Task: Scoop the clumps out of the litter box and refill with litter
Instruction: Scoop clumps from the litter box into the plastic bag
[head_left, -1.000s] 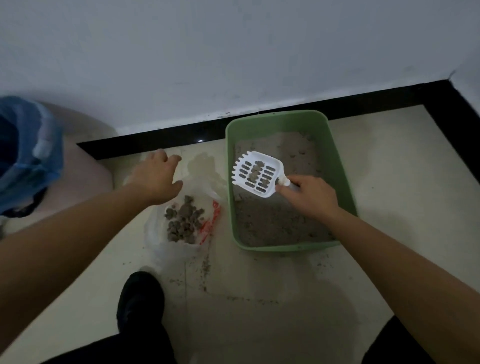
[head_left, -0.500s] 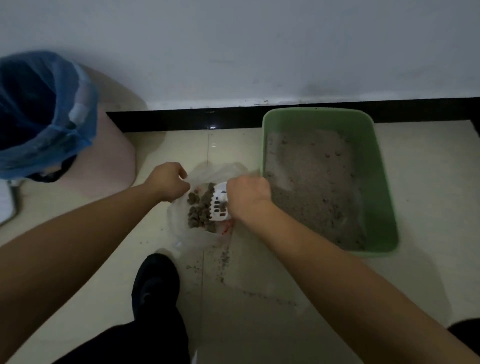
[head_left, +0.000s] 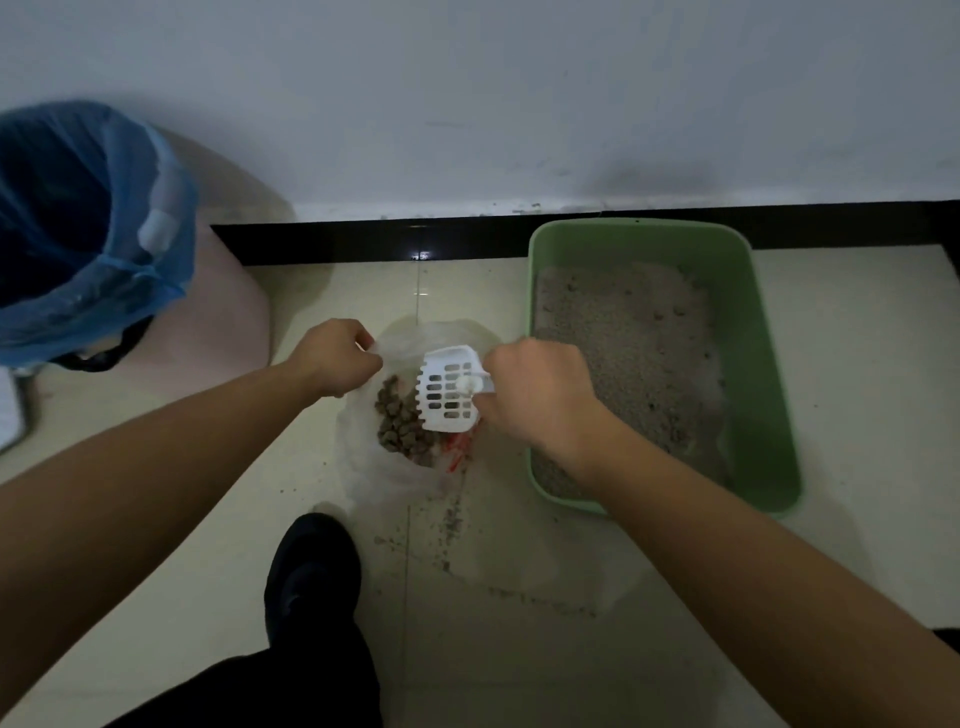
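A green litter box (head_left: 763, 374) with grey litter (head_left: 623, 353) stands on the floor by the wall. Left of it lies a clear plastic bag (head_left: 363, 467) holding a pile of brown clumps (head_left: 400, 421). My right hand (head_left: 535, 389) grips the handle of a white slotted scoop (head_left: 447, 389), which is turned over above the bag with its underside up. My left hand (head_left: 337, 358) pinches the bag's rim on the left and holds it open.
A bin lined with a blue bag (head_left: 78, 228) stands at the left against a pink object (head_left: 228, 317). Spilled litter grains (head_left: 452, 519) lie on the tile in front of the bag. My black shoe (head_left: 311, 571) is just below the bag.
My right hand carried the scoop with clumps from over the litter box to the bag and tipped it over. My left hand closed on the bag's rim. The view shifted left.
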